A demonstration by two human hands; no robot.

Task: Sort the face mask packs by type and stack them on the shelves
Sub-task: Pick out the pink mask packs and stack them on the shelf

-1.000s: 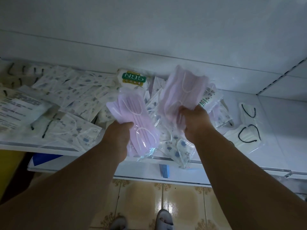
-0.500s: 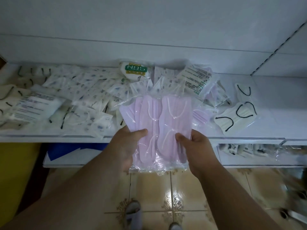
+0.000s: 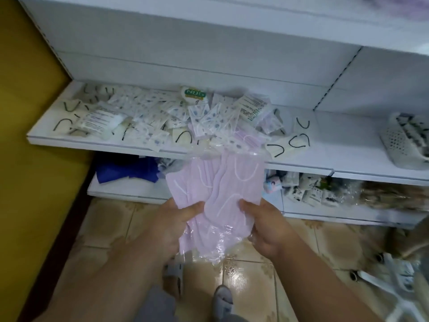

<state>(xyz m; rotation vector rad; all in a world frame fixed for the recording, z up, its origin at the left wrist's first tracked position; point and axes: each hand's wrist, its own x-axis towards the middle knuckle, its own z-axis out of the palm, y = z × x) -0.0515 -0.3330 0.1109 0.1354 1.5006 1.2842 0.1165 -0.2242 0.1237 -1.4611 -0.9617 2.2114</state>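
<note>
Pink masks held in front of the shelf

The pink packs (image 3: 216, 196) sit in both hands, over the floor. The left hand (image 3: 171, 226) and right hand (image 3: 267, 226) each pinch them, thumbs on top. Behind, the shelf (image 3: 97, 141) holds mixed packs (image 3: 209, 117).

Scene dimly lit, cool bluish cast over white shelf unit (image 3: 209, 54). Soft shadow cast under upper shelf onto lower shelf (image 3: 130, 189). Glare seen on clear plastic wrap of pink mask packs (image 3: 216, 194) and on glossy floor tiles (image 3: 234, 270). Motion blur noted throughout, strongest at right edge around white basket (image 3: 399, 145). Shelf lines bowed by wide-angle distortion. Print on N95 pack (image 3: 193, 94) smeared. Forearms at bottom dark, out of focus.
</note>
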